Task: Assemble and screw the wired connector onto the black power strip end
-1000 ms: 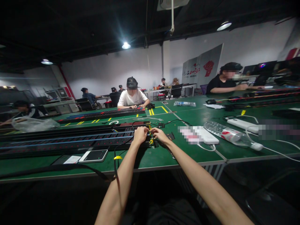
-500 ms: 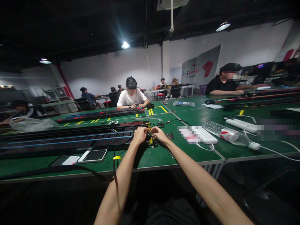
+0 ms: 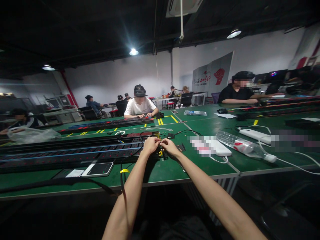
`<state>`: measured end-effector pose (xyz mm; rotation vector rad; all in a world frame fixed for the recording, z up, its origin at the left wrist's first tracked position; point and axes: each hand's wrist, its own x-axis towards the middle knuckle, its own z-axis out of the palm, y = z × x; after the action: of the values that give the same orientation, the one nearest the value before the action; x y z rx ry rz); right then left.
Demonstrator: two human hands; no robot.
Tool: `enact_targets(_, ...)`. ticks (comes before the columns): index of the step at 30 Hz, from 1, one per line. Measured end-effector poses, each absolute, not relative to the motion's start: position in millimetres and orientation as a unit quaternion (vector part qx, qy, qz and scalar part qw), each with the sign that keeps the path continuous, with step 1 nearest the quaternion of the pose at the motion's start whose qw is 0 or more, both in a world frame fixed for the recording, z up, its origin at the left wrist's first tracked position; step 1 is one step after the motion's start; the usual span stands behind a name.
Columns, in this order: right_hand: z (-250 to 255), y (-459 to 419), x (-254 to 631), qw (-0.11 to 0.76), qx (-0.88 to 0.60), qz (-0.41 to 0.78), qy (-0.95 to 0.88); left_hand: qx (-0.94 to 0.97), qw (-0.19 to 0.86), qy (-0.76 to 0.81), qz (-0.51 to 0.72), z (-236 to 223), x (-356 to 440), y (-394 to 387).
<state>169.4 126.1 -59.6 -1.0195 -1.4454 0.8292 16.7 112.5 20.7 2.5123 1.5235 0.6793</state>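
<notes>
My left hand [image 3: 150,145] and right hand [image 3: 170,147] pinch inward at the yellow wires [image 3: 161,153]; the gripped piece is unclear.

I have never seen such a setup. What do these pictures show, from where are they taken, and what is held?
There is no machine here: a person works with bare hands. One camera, worn on the head, takes every picture, looking forward and down. The left hand and right hand meet beside small yellow parts at the end of a long black assembly. What the fingers hold is too small to tell. The green table also bears a phone-like device and a clear bottle on its side.
</notes>
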Motion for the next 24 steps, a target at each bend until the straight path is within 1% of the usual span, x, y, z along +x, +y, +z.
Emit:
enact_targets(8,-65.0,131.0,170.4,0.53,-0.438,0.351,-0.636,0.819,-0.027,0.543,0.183,20.7,24.5,106.2)
enact_targets(12,-65.0,132.0,172.0,0.519,-0.427,0.348,-0.653,0.823,-0.023,0.542,0.169,18.2,21.0,110.3)
enact_targets(18,-65.3,131.4,172.9,0.52,-0.422,0.335,-0.663,0.817,-0.017,0.547,0.184,13.6,15.6,110.5)
enact_targets(24,-65.1,130.0,172.7,0.513,-0.438,0.313,-0.668,0.826,-0.033,0.535,0.176,13.7,16.7,108.7)
